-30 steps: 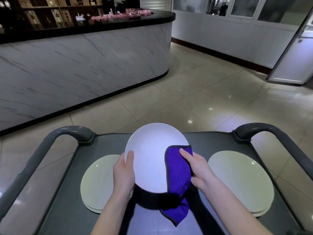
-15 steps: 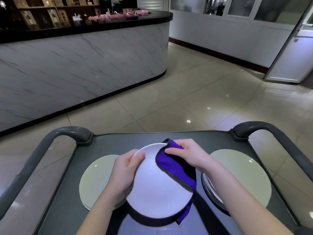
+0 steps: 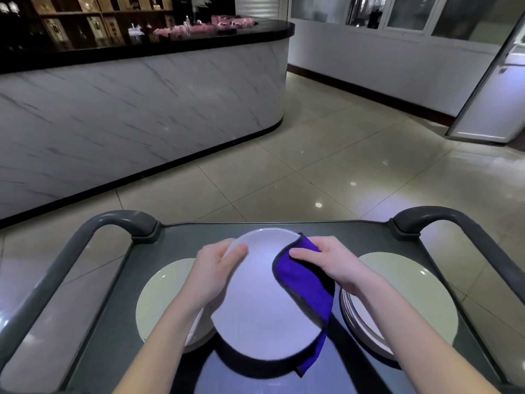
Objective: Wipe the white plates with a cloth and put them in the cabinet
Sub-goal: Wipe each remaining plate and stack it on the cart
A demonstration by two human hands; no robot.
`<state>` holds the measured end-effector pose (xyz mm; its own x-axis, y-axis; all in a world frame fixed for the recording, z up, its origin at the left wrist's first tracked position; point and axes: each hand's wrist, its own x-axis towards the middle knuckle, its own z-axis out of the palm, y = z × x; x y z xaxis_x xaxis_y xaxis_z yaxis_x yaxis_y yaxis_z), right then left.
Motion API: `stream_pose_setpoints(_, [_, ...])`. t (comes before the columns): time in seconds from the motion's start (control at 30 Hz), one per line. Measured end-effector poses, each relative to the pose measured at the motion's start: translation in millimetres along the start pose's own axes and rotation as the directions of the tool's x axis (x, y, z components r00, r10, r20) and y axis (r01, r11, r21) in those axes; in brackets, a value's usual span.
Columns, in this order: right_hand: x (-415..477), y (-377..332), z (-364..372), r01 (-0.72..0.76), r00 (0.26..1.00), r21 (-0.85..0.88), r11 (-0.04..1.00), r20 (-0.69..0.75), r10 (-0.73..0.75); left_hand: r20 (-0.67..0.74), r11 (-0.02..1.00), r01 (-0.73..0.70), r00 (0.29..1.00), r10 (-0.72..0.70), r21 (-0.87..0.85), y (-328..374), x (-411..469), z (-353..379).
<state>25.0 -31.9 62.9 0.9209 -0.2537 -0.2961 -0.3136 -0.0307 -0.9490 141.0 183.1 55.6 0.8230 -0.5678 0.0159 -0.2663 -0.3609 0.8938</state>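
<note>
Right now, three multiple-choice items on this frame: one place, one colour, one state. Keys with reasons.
1. Where is the plate being wiped?
A. Inside a cabinet
B. Over the cart, between the left stack and the right stack
C. In a sink

2. What colour is the cloth?
A. Yellow
B. White
C. Purple-blue with a dark edge

3. What is the left hand doing?
A. Gripping the plate's rim
B. Hanging open at the person's side
C. Holding the cloth

Key:
1 B, the plate casts a shadow on the cart top between both stacks.
2 C, the fabric folded over the plate's right rim is purple-blue with a dark border.
3 A, its thumb lies on the plate's face at the left rim; the right hand holds the cloth.
</note>
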Motion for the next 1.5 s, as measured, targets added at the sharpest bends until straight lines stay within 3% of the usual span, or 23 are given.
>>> stream_pose_setpoints(0.1, [3.3, -4.7, 6.9, 0.027, 0.998, -0.184, 0.983, 0.058, -0.016, 0.113, 0.984, -0.119, 0.988, 0.104, 0.135, 5.7, 5.5, 5.6])
stream_pose_setpoints(0.17, [3.0, -2.4, 9.7, 0.04, 0.999, -0.145, 0.989, 0.004, -0.04, 0.013, 0.994, -0.107, 0.994, 0.107, 0.032, 4.4, 4.0, 4.9])
stream_pose_setpoints(0.23, [0.8, 0.4, 10.4, 0.047, 0.989, 0.025, 0.999, -0.139, -0.043, -0.202, 0.992, -0.053, 0.979, 0.03, -0.111, -2.0, -1.3, 3.6])
stream_pose_setpoints(0.3, [-0.7, 6.5, 12.6, 0.05, 0.962, 0.348, 0.936, -0.268, 0.048, -0.335, 0.976, 0.047, 0.935, -0.117, -0.212, -10.3, -10.0, 10.8])
stream_pose_setpoints(0.37, [-2.5, 14.7, 20.4, 0.034, 0.942, 0.576, 0.817, -0.291, 0.166, -0.302, 0.896, 0.154, 0.906, -0.296, -0.416, -11.6, -18.1, 25.0])
stream_pose_setpoints(0.47, [-4.7, 26.3, 33.4, -0.019, 0.938, 0.679, 0.734, -0.242, 0.248, -0.23, 0.752, 0.228, 0.862, -0.451, -0.619, -11.3, -21.0, 36.2])
stream_pose_setpoints(0.57, [-5.6, 22.2, 24.0, -0.031, 0.961, 0.589, 0.807, -0.205, 0.187, -0.272, 0.816, 0.215, 0.871, -0.409, -0.537, -14.0, -19.1, 28.2])
stream_pose_setpoints(0.7, [-0.1, -9.6, -3.2, 0.017, 0.992, 0.126, 0.992, -0.122, -0.001, -0.209, 0.975, 0.06, 0.972, -0.106, -0.214, -13.6, -15.1, 8.8])
stream_pose_setpoints(0.8, [4.7, -32.7, -3.7, 0.053, 0.998, -0.277, 0.959, 0.05, -0.04, -0.019, 0.993, -0.115, 0.993, 0.115, -0.005, -4.3, -7.1, 6.4])
stream_pose_setpoints(0.87, [6.4, -35.6, 5.4, 0.086, 0.993, -0.407, 0.909, 0.113, -0.043, 0.043, 0.981, -0.177, 0.984, 0.174, 0.073, -1.1, -3.6, 8.7])
stream_pose_setpoints(0.97, [7.0, -23.1, 12.1, 0.077, 0.996, -0.243, 0.967, 0.06, -0.064, -0.027, 0.985, -0.171, 0.985, 0.172, 0.038, -6.0, -5.4, 6.6])
stream_pose_setpoints(1.07, [2.3, -3.2, 10.7, 0.017, 0.999, 0.067, 0.998, -0.051, -0.013, -0.185, 0.994, -0.036, 0.983, 0.018, -0.099, -18.9, -12.7, 4.6])
stream_pose_setpoints(1.17, [-5.2, 21.2, 19.0, -0.087, 0.988, 0.414, 0.906, -0.083, 0.133, -0.333, 0.918, 0.153, 0.9, -0.282, -0.365, -21.5, -15.6, 9.3])
stream_pose_setpoints(1.23, [-9.3, 32.4, 26.8, -0.147, 0.977, 0.511, 0.847, -0.056, 0.204, -0.345, 0.87, 0.183, 0.865, -0.364, -0.458, -17.6, -15.7, 11.4])
stream_pose_setpoints(1.37, [-6.2, 27.7, 20.0, -0.142, 0.98, 0.407, 0.902, -0.071, 0.186, -0.277, 0.953, 0.163, 0.932, -0.233, -0.256, -16.0, -14.7, 0.9])
stream_pose_setpoints(1.5, [3.4, -6.7, 3.6, -0.041, 0.999, 0.049, 0.998, 0.016, 0.04, -0.029, 0.994, 0.072, 0.997, -0.075, -0.083, -6.3, 1.2, -10.8])
